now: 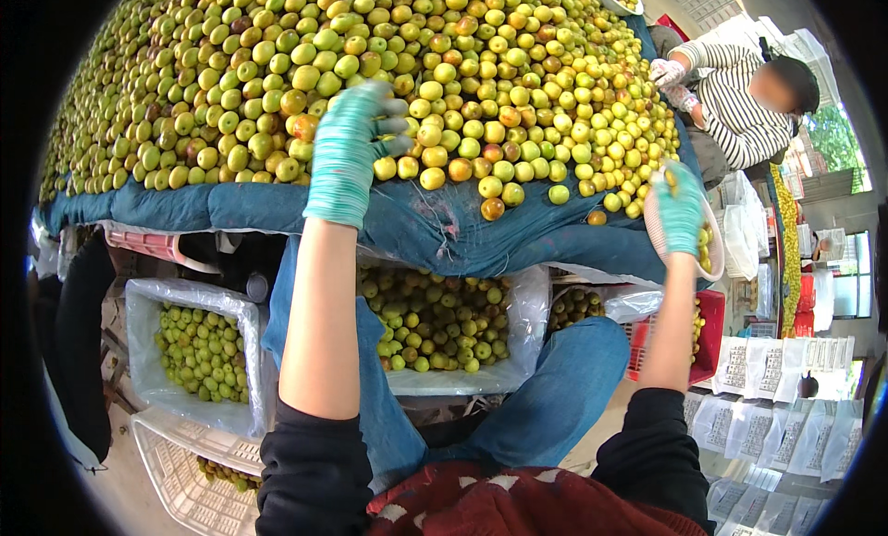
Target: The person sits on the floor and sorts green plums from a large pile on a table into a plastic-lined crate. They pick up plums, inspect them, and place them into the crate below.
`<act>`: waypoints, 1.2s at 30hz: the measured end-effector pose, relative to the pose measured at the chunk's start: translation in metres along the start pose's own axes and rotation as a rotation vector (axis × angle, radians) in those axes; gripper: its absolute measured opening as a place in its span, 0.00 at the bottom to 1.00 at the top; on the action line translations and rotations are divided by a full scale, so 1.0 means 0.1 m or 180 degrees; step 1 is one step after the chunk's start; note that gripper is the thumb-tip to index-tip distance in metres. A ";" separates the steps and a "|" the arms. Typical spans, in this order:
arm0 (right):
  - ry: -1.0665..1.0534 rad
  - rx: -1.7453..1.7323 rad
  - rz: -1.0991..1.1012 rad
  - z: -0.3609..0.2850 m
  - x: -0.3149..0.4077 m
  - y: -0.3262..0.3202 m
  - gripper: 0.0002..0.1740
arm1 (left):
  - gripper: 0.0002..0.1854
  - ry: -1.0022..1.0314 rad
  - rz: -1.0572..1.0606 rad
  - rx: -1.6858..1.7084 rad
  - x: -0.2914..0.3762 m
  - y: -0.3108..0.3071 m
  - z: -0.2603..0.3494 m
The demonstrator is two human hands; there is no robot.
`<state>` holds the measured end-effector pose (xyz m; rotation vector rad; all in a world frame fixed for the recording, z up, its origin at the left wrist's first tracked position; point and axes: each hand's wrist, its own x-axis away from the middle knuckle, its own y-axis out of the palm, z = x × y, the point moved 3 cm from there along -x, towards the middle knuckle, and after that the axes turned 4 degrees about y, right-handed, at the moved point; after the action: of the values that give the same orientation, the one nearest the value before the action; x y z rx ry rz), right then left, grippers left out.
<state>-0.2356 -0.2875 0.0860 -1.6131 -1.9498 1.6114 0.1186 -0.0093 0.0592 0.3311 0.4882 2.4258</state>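
Observation:
A large heap of green and yellow-brown jujubes (277,85) covers a table edged with a padded blue cloth (263,206). My left hand (350,137), in a teal-striped glove with grey fingertips, reaches over the near part of the heap; its fingers are blurred and point right, and whether they touch or hold a fruit does not show. At the table's right corner, my right hand (676,206), in a matching glove, is over a pale pink basket (654,231) with jujubes inside. A yellowish fruit (671,182) shows at its blurred fingers; the grip is unclear.
Below the table are a plastic-lined crate (531,328) of jujubes between my knees, another lined crate (142,349) at left, a white crate (159,460) and a red crate (711,335). A co-worker (735,85) in a striped top sits at the right. White crates (749,369) stand stacked beyond.

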 end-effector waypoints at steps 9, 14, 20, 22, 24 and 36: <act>-0.1003 0.0967 -0.0886 -1.50 1.03 1.54 0.53 | 0.36 0.0573 -0.1276 -0.4386 0.22 0.33 -0.81; -0.0842 0.0992 -0.1174 -1.39 1.00 1.56 0.54 | 0.44 0.0326 -0.1641 -0.4451 0.29 0.42 -1.00; -0.1138 0.0529 -0.1879 -1.41 0.74 1.66 0.50 | 0.46 0.0478 -0.1794 -0.4101 0.12 0.42 -1.12; -0.1460 0.0485 -0.1747 -1.40 0.83 1.59 0.48 | 0.44 0.0193 -0.2006 -0.4265 0.13 0.45 -1.10; -0.1526 0.0455 -0.1853 -1.42 1.00 1.42 0.50 | 0.42 0.0198 -0.2237 -0.4374 0.33 0.48 -0.98; -0.0606 0.0293 -0.1131 -0.95 -0.47 1.77 0.41 | 0.30 0.0696 -0.1369 -0.4493 0.07 0.18 -0.34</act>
<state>-0.0435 -0.2909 0.0119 -1.0383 -2.0702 1.7238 0.0914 -0.0273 0.0371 -0.5846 -0.9764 1.8251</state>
